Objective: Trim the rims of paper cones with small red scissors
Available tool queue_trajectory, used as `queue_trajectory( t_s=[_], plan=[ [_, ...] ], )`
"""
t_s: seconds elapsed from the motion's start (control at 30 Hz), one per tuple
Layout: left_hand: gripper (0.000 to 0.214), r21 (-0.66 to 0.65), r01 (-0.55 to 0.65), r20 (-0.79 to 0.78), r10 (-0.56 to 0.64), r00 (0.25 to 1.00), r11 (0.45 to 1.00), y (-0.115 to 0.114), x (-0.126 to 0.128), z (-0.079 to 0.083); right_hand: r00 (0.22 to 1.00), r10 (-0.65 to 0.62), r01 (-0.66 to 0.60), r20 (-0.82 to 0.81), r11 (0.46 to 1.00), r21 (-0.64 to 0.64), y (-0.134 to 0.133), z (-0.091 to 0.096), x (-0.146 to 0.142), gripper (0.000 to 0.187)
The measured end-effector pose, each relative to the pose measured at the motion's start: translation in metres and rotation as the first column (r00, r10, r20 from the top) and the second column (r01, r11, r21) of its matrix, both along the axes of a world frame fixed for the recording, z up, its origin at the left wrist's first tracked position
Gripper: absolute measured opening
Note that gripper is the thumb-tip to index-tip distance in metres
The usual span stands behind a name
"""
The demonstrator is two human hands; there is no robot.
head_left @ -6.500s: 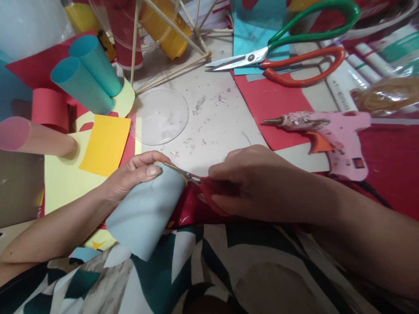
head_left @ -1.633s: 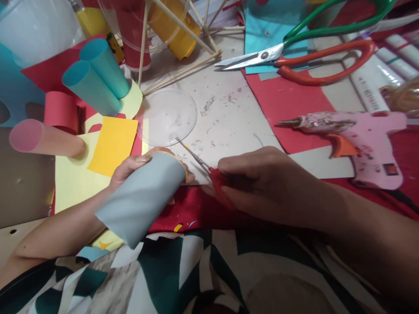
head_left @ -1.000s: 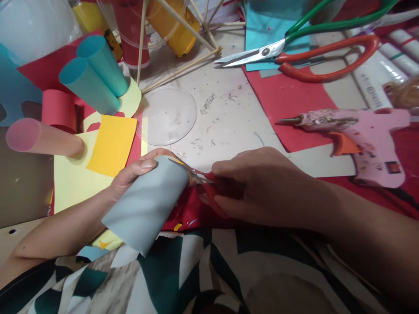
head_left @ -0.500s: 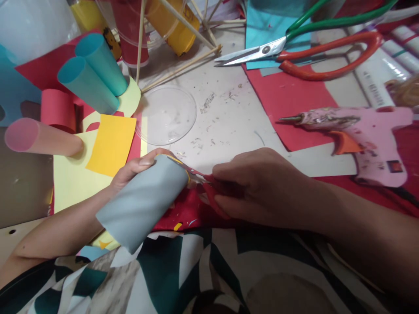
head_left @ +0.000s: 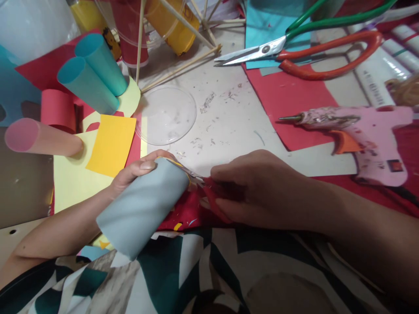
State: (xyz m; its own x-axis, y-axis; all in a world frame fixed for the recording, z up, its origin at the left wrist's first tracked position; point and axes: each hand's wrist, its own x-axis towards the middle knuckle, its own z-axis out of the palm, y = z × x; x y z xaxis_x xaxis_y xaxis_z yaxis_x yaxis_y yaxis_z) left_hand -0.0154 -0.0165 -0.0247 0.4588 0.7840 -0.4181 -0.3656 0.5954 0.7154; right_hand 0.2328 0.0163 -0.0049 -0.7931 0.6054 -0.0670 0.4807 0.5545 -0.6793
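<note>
The right hand (head_left: 258,187), closed on small red-handled scissors (head_left: 199,185), is again biting into the tube's rim. The left hand (head_left: 137,172) is still gripping that rolled grey-blue paper tube (head_left: 144,207), so the snipping is continuing.

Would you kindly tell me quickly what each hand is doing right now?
Left hand: closed around the grey-blue rolled paper tube.
Right hand: closed on the small red-handled scissors, blades at the tube's end.
</note>
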Motion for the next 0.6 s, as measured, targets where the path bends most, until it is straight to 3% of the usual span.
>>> queue_trajectory(
  t_s=[0.17,0.33,0.6],
  plan=[
    [0.031,0.001,0.069,-0.015,-0.069,0.998,0.998,0.0009,0.0005,0.0074,0.999,-0.037,0.036,-0.024,0.999,-0.008,-0.0018,-0.0011,0.0011,0.034],
    [0.037,0.003,0.057,-0.019,-0.057,0.998,0.998,-0.0005,-0.0033,0.0024,0.995,-0.026,0.021,-0.1,0.998,-0.056,-0.0012,-0.0033,0.0019,0.036],
    [0.036,-0.004,0.043,-0.017,-0.043,0.999,0.999,0.0019,0.0005,0.0053,0.998,0.005,-0.007,-0.069,1.0,-0.023,0.0001,-0.0003,0.0024,0.033]
  ],
)
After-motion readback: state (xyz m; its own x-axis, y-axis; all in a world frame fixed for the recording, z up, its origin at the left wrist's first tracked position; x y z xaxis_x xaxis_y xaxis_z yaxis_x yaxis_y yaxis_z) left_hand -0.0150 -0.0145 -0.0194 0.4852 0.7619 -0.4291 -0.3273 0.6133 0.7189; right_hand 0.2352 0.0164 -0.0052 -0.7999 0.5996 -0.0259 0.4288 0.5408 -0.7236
